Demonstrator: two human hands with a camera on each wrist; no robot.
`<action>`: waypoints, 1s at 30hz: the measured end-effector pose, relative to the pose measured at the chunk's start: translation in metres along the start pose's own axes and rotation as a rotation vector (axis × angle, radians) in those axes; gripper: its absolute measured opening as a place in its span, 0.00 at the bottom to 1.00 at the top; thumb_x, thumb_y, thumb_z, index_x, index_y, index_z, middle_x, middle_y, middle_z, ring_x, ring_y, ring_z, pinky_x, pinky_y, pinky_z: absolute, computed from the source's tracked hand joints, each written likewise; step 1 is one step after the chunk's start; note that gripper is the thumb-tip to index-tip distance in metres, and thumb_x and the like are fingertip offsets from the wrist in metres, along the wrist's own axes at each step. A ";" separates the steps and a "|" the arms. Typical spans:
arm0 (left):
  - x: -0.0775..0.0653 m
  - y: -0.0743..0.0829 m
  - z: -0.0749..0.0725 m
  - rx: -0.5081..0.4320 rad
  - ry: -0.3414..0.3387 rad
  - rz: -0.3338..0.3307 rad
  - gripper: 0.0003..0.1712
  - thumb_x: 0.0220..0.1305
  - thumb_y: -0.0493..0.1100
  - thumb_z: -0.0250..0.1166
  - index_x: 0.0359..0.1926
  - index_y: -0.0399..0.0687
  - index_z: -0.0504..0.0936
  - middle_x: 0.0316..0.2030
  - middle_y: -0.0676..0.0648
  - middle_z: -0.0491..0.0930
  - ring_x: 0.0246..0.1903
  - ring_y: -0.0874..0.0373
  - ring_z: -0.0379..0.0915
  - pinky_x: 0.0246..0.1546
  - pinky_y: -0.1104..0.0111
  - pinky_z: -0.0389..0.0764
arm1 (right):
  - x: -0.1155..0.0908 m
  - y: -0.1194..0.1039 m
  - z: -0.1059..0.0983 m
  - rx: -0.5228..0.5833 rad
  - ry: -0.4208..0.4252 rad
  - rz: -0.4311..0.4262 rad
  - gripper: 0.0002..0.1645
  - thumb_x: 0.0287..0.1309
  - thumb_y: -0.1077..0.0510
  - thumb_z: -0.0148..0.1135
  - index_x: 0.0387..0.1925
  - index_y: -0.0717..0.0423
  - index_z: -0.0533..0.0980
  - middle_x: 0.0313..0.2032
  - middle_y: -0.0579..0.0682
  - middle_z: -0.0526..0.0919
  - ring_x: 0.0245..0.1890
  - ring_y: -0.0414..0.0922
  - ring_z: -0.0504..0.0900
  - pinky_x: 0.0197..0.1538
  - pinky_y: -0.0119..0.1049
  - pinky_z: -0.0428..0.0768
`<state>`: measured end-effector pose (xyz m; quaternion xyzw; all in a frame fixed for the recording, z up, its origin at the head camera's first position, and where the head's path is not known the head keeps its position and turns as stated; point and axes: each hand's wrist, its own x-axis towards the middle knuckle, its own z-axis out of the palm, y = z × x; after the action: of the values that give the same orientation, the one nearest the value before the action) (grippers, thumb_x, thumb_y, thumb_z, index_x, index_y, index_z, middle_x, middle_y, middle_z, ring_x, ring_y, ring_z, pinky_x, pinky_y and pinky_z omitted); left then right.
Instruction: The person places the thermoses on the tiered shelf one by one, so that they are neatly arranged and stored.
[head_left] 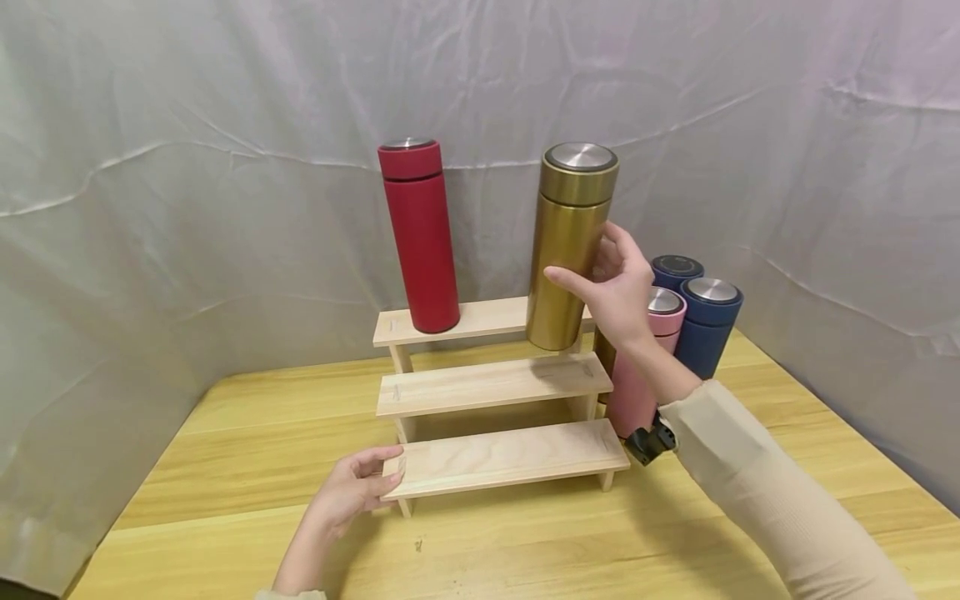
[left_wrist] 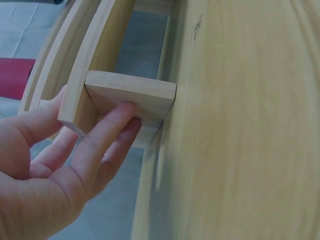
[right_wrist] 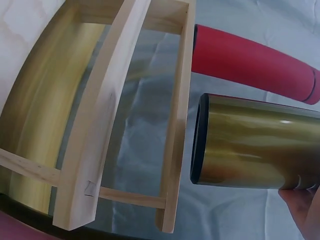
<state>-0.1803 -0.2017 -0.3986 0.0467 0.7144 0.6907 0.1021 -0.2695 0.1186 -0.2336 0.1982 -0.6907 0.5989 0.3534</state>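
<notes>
A gold thermos flask (head_left: 566, 275) with a steel-topped lid is in my right hand (head_left: 618, 287), gripped from its right side and held upright. In the right wrist view its dark base (right_wrist: 200, 140) is close to the top shelf. My left hand (head_left: 356, 487) holds the left end of the lowest step of a three-tier wooden stand (head_left: 502, 458). The left wrist view shows fingertips (left_wrist: 127, 111) against the step's side support (left_wrist: 131, 86). A red thermos flask (head_left: 422, 242) stands on the left part of the top shelf (head_left: 491, 317).
Right of the stand, two blue flasks (head_left: 705, 333) and a pink flask (head_left: 633, 387) stand on the wooden table (head_left: 262, 442). Another gold flask (head_left: 603, 358) is mostly hidden behind my right arm and the pink one. Grey cloth (head_left: 225, 208) hangs behind and at the sides.
</notes>
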 end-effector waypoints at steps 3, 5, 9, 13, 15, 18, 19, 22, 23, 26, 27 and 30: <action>0.000 0.000 -0.001 -0.014 -0.002 -0.005 0.28 0.55 0.31 0.61 0.56 0.25 0.63 0.45 0.37 0.72 0.37 0.55 0.74 0.43 0.56 0.76 | 0.005 0.001 0.006 0.026 -0.001 0.017 0.38 0.38 0.66 0.71 0.55 0.62 0.66 0.46 0.58 0.77 0.41 0.44 0.78 0.45 0.34 0.77; 0.000 0.000 -0.001 -0.018 -0.003 -0.005 0.28 0.55 0.31 0.60 0.56 0.25 0.63 0.45 0.38 0.72 0.37 0.55 0.74 0.43 0.56 0.75 | 0.009 0.003 0.009 0.057 0.000 0.008 0.39 0.38 0.68 0.71 0.55 0.63 0.66 0.46 0.59 0.77 0.41 0.45 0.77 0.45 0.35 0.76; -0.001 0.000 0.000 -0.001 0.012 -0.003 0.28 0.55 0.32 0.61 0.55 0.26 0.64 0.51 0.30 0.67 0.42 0.49 0.72 0.44 0.53 0.74 | 0.015 0.008 0.015 0.066 0.012 -0.012 0.39 0.38 0.67 0.71 0.56 0.63 0.65 0.47 0.59 0.76 0.43 0.46 0.77 0.47 0.35 0.75; 0.000 0.000 0.000 0.008 0.025 -0.009 0.27 0.54 0.32 0.61 0.55 0.26 0.65 0.56 0.26 0.59 0.50 0.40 0.65 0.45 0.51 0.73 | 0.020 0.010 0.019 0.040 0.016 0.005 0.39 0.39 0.65 0.71 0.56 0.63 0.65 0.47 0.59 0.76 0.45 0.47 0.76 0.49 0.36 0.75; 0.000 -0.001 0.000 0.005 0.024 -0.011 0.27 0.54 0.32 0.61 0.55 0.26 0.65 0.57 0.25 0.58 0.53 0.37 0.62 0.45 0.52 0.72 | 0.020 0.002 0.021 0.007 0.013 0.016 0.39 0.40 0.66 0.70 0.56 0.65 0.65 0.48 0.61 0.75 0.46 0.49 0.75 0.49 0.36 0.74; 0.001 -0.001 -0.001 0.004 0.019 -0.008 0.27 0.54 0.32 0.61 0.55 0.26 0.65 0.57 0.25 0.57 0.54 0.36 0.60 0.45 0.52 0.72 | 0.020 -0.010 0.024 -0.037 0.006 0.033 0.38 0.41 0.67 0.69 0.56 0.68 0.64 0.48 0.64 0.75 0.47 0.52 0.74 0.50 0.37 0.73; 0.001 -0.001 -0.001 0.002 0.017 -0.007 0.27 0.54 0.32 0.61 0.55 0.26 0.65 0.58 0.25 0.56 0.55 0.35 0.58 0.45 0.52 0.72 | 0.021 -0.010 0.024 -0.049 0.003 0.036 0.39 0.40 0.67 0.70 0.56 0.68 0.64 0.49 0.64 0.74 0.47 0.52 0.74 0.50 0.37 0.73; 0.001 -0.001 -0.001 0.004 0.015 -0.003 0.27 0.54 0.32 0.61 0.55 0.26 0.65 0.58 0.24 0.54 0.56 0.33 0.54 0.46 0.51 0.71 | 0.028 0.001 0.027 -0.058 -0.007 0.035 0.40 0.40 0.64 0.71 0.57 0.66 0.65 0.49 0.61 0.75 0.48 0.50 0.74 0.51 0.36 0.73; 0.001 -0.001 -0.001 0.002 0.016 -0.003 0.27 0.54 0.32 0.61 0.55 0.26 0.65 0.59 0.24 0.54 0.57 0.32 0.52 0.46 0.51 0.71 | 0.030 0.006 0.027 -0.059 -0.011 0.035 0.40 0.39 0.63 0.72 0.57 0.64 0.65 0.50 0.60 0.75 0.48 0.49 0.74 0.51 0.36 0.73; 0.001 -0.001 -0.001 0.002 0.021 -0.003 0.27 0.54 0.32 0.61 0.55 0.26 0.65 0.59 0.25 0.53 0.58 0.32 0.49 0.46 0.50 0.71 | 0.035 0.018 0.029 -0.063 -0.017 0.040 0.41 0.39 0.59 0.72 0.58 0.61 0.65 0.50 0.58 0.75 0.48 0.47 0.74 0.51 0.34 0.73; 0.001 -0.001 -0.001 0.004 0.022 -0.001 0.27 0.54 0.32 0.61 0.55 0.26 0.65 0.59 0.25 0.53 0.58 0.32 0.48 0.46 0.50 0.71 | 0.036 0.019 0.030 -0.063 -0.017 0.045 0.41 0.39 0.59 0.72 0.58 0.61 0.65 0.50 0.58 0.75 0.48 0.47 0.75 0.50 0.34 0.73; 0.001 -0.001 -0.002 0.007 0.016 0.000 0.27 0.54 0.32 0.61 0.55 0.26 0.65 0.58 0.25 0.55 0.56 0.34 0.55 0.45 0.51 0.72 | 0.039 0.022 0.032 -0.052 -0.014 0.077 0.42 0.39 0.58 0.72 0.58 0.60 0.65 0.50 0.57 0.75 0.47 0.47 0.75 0.50 0.34 0.73</action>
<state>-0.1811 -0.2032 -0.4001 0.0417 0.7177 0.6883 0.0964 -0.3191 0.0980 -0.2214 0.1665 -0.7155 0.5926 0.3305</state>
